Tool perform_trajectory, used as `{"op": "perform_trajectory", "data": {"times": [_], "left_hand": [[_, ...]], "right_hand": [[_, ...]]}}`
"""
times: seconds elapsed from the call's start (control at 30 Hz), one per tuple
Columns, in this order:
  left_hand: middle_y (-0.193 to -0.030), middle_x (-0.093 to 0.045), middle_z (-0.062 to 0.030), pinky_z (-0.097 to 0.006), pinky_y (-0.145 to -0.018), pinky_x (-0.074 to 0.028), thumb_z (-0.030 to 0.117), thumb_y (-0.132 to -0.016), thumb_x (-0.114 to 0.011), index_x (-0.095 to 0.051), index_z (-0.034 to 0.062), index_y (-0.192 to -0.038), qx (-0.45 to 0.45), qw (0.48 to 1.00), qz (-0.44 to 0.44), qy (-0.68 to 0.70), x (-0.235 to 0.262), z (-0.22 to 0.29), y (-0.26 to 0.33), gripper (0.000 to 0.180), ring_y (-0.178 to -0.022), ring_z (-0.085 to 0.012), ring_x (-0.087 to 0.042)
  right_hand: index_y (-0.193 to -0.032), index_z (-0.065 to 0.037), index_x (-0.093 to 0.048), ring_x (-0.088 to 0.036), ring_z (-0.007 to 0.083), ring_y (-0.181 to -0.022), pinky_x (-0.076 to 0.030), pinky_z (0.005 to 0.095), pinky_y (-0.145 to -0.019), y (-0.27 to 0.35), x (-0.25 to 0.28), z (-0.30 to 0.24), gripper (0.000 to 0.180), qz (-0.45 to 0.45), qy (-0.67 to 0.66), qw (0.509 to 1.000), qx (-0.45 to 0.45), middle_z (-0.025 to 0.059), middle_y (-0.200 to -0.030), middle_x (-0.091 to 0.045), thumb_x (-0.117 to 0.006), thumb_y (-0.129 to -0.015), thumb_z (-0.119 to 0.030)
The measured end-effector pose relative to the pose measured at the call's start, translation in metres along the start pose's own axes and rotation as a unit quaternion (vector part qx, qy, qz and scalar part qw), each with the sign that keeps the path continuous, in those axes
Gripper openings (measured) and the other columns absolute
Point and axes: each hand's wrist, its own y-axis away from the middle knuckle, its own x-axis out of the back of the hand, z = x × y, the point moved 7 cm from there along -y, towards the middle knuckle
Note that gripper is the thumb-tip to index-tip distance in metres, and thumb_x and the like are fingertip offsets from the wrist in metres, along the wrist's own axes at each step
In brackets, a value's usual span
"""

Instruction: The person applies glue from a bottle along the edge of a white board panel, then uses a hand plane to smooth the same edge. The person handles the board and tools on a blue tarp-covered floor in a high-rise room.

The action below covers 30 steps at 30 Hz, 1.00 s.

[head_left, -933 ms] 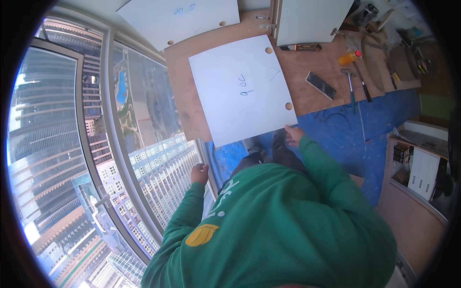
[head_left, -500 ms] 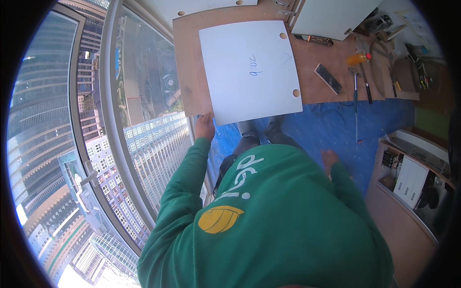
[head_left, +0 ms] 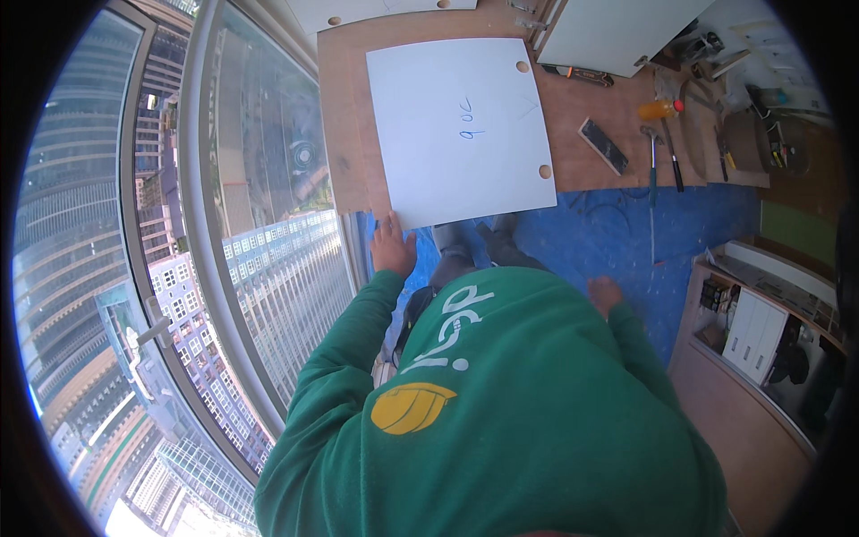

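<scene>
Can see a roughly square white cabinet door (head_left: 434, 134) flat on the plywood worktop (head_left: 347, 116) ahead of both hands, closer to the left hand (head_left: 394, 248), spread at the door's near-left corner, than to the right hand (head_left: 605, 293), well apart, and cannot tell whether open or curled.

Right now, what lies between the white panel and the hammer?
A dark, phone-like slab lies on the wood between the panel and the hammer, in the head view.
</scene>
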Motion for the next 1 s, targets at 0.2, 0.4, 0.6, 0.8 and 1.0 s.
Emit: {"op": "perform_trajectory", "data": {"times": [0.2, 0.4, 0.6, 0.8, 1.0], "left_hand": [[-0.16, -0.039, -0.0186, -0.051, -0.114, -0.035, 0.039, -0.097, -0.061, -0.036, -0.0005, -0.156, 0.0, 1.0, -0.009, 0.003, 0.004, -0.005, 0.018, 0.075, -0.138, -0.0384, -0.045], [-0.162, -0.037, -0.0171, -0.052, -0.115, -0.033, 0.04, -0.096, -0.062, -0.042, 0.0004, -0.154, -0.013, 1.0, -0.002, 0.008, 0.004, -0.005, 0.022, 0.073, -0.141, -0.0383, -0.042], [-0.162, -0.038, -0.0172, -0.052, -0.116, -0.032, 0.04, -0.097, -0.062, -0.045, 0.0007, -0.152, 0.002, 1.0, 0.006, 0.01, 0.007, -0.005, 0.023, 0.069, -0.141, -0.0371, -0.043], [-0.16, -0.04, -0.0179, -0.051, -0.117, -0.033, 0.037, -0.096, -0.063, -0.049, 0.001, -0.149, 0.019, 1.0, 0.014, 0.003, 0.009, 0.0, 0.022, 0.066, -0.14, -0.0373, -0.044], [-0.157, -0.043, -0.021, -0.053, -0.114, -0.038, 0.036, -0.095, -0.065, -0.051, -0.0003, -0.146, 0.058, 0.997, 0.054, 0.026, 0.015, 0.025, 0.014, 0.064, -0.139, -0.0425, -0.045]], "right_hand": [[-0.103, -0.003, -0.068, -0.068, 0.0208, -0.082, -0.054, 0.0395, -0.064, -0.003, 0.015, -0.049, 0.041, 0.005, -0.037, 0.997, -0.064, 0.0086, -0.099, -0.071, -0.068, -0.095, -0.043], [-0.112, -0.003, -0.068, -0.069, 0.0227, -0.089, -0.054, 0.0392, -0.068, -0.015, 0.028, -0.061, 0.044, 0.007, -0.061, 0.997, -0.045, 0.011, -0.105, -0.071, -0.067, -0.097, -0.044], [-0.115, -0.002, -0.068, -0.07, 0.0235, -0.091, -0.053, 0.0387, -0.067, -0.006, 0.037, -0.073, 0.044, 0.021, -0.041, 0.997, -0.059, 0.0122, -0.108, -0.071, -0.068, -0.097, -0.042], [-0.105, -0.005, -0.069, -0.068, 0.0187, -0.084, -0.056, 0.0372, -0.07, -0.022, 0.047, -0.043, 0.034, 0.026, -0.069, 0.995, -0.063, 0.0066, -0.097, -0.071, -0.068, -0.096, -0.039], [-0.106, -0.006, -0.07, -0.067, 0.019, -0.081, -0.056, 0.0386, -0.068, -0.049, 0.061, 0.024, 0.039, 0.036, -0.151, 0.986, -0.064, 0.0071, -0.092, -0.071, -0.07, -0.095, -0.043]]}}
